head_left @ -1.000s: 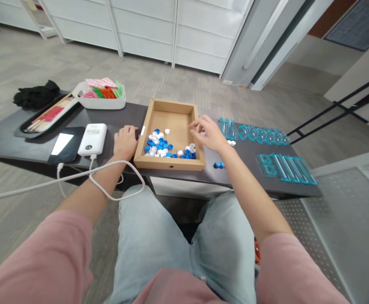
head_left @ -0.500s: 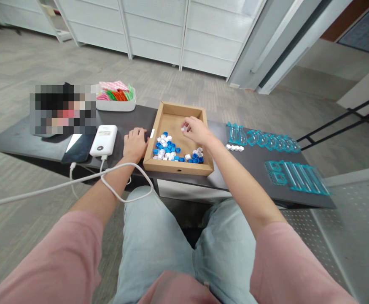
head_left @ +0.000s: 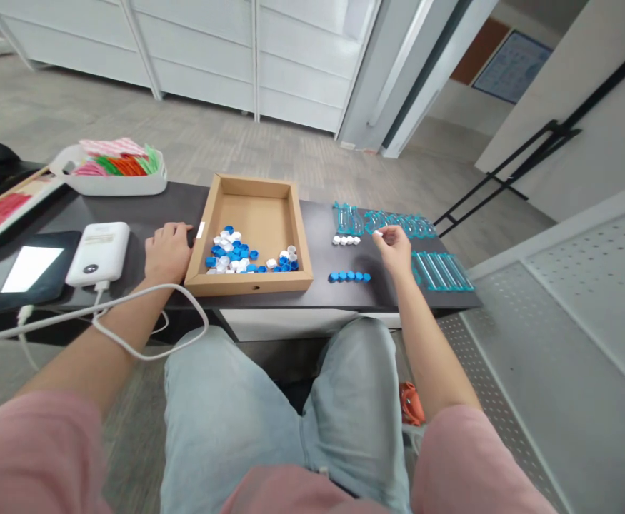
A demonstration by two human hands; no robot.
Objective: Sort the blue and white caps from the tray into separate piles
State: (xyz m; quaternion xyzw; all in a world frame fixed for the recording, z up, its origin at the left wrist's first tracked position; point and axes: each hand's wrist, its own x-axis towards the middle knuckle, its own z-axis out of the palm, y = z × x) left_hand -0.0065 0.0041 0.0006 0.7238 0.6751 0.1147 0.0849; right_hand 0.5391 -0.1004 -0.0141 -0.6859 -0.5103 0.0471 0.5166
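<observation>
A shallow cardboard tray (head_left: 208,228) on the dark table holds several small blue and white hex pieces (head_left: 237,257) along its near side. My left hand (head_left: 168,250) lies on the table against the tray's left wall, fingers loosely curled, holding nothing. My right hand (head_left: 395,248) hovers right of the tray, pinching a small white piece (head_left: 378,233) between its fingertips. Just left of that hand lie a short row of white pieces (head_left: 346,240) and a row of blue pieces (head_left: 349,276).
Clear blue plastic parts (head_left: 398,223) and a set of tubes (head_left: 443,271) lie at the table's right end. A white power bank (head_left: 98,252) with a cable, a phone (head_left: 28,268), a white tub of coloured packets (head_left: 116,168) and a long tray (head_left: 1,207) sit left.
My right hand left the cardboard tray with a white piece and moved right, past the row of white pieces. The camera view swung right. My left hand stayed put.
</observation>
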